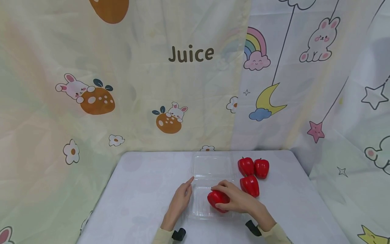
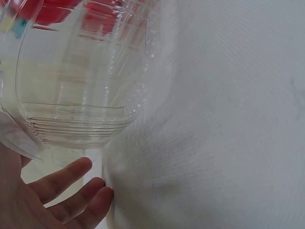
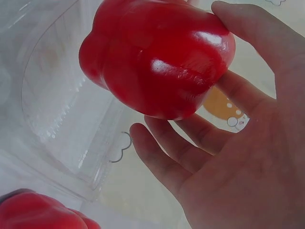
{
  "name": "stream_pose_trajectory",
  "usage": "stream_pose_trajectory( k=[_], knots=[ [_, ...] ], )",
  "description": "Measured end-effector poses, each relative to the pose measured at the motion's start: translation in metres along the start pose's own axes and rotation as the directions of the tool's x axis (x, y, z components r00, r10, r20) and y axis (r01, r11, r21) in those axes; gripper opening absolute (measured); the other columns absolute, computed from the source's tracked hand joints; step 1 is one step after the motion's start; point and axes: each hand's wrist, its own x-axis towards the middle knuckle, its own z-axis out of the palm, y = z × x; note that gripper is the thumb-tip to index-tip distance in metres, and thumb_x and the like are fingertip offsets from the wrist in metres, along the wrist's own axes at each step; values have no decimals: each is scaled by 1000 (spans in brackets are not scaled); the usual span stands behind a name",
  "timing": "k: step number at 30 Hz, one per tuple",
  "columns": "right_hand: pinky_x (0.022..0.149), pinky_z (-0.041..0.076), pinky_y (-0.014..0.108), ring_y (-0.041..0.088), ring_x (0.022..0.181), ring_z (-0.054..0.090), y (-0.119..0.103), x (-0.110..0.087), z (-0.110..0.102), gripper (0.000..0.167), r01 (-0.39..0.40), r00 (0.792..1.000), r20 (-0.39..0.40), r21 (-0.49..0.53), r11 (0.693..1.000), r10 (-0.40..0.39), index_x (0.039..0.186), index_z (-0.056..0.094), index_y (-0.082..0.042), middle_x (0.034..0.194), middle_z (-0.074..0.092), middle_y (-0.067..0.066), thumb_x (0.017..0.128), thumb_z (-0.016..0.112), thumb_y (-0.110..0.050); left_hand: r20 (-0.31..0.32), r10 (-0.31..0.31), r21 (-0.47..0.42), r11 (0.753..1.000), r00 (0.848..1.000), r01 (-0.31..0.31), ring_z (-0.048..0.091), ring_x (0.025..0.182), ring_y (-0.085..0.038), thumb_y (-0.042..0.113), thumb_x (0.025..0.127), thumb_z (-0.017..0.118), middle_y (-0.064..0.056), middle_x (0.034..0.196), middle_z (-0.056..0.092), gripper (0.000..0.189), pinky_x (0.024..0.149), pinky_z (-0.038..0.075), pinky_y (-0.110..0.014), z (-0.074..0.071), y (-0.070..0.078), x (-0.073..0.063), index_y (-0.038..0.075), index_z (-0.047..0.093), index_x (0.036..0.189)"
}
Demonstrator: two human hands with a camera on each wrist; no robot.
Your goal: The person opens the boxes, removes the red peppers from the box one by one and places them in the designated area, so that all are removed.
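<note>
My right hand [image 1: 240, 200] grips a red bell pepper [image 1: 215, 197] over the near half of a clear plastic container [image 1: 199, 203]. In the right wrist view the thumb and fingers hold the glossy pepper [image 3: 157, 57] from its sides. The container lies unfolded, with its lid [image 1: 210, 165] spread out at the back. My left hand [image 1: 180, 198] is at the container's left side, its index finger extended at the hinge. The left wrist view shows its loosely spread fingers [image 2: 71, 176] beside the ridged clear wall [image 2: 76, 124]; part of this hand is hidden behind the plastic.
Three more red bell peppers stand together right of the container: one at the back left [image 1: 245, 166], one at the back right [image 1: 261, 168] and one in front [image 1: 250, 185]. A white cloth covers the table [image 1: 146, 189]. Printed curtains [image 1: 137, 84] hang behind it.
</note>
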Motion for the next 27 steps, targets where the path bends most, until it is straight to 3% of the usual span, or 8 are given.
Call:
stream_pose_trajectory(
  k=[4,15,27],
  knots=[
    [79,61,39,22,120,53,1,-2,-2,75,-4,1000,-1,-4,1000,4,135,58,-27,131,54,-1,68,91,-38,0,-5,-6,1000,1000,5,66,109,-20,26,107,46,-5,117,70,42,99,53,-45,1,0,0,23,51,149],
    [77,62,41,24,121,52,6,-4,-7,76,-12,1000,-16,8,1000,12,134,59,-25,130,54,2,67,92,-36,-5,-7,8,1000,1000,7,65,100,-15,26,107,46,-4,115,70,42,93,55,-43,1,0,0,21,52,148],
    [76,62,43,26,121,51,5,-10,-13,77,-43,999,-32,26,999,44,135,58,-24,132,54,4,66,92,-37,5,-3,13,1000,1000,3,51,81,-6,26,107,45,1,103,69,41,80,52,-31,0,0,1,23,52,148]
  ],
)
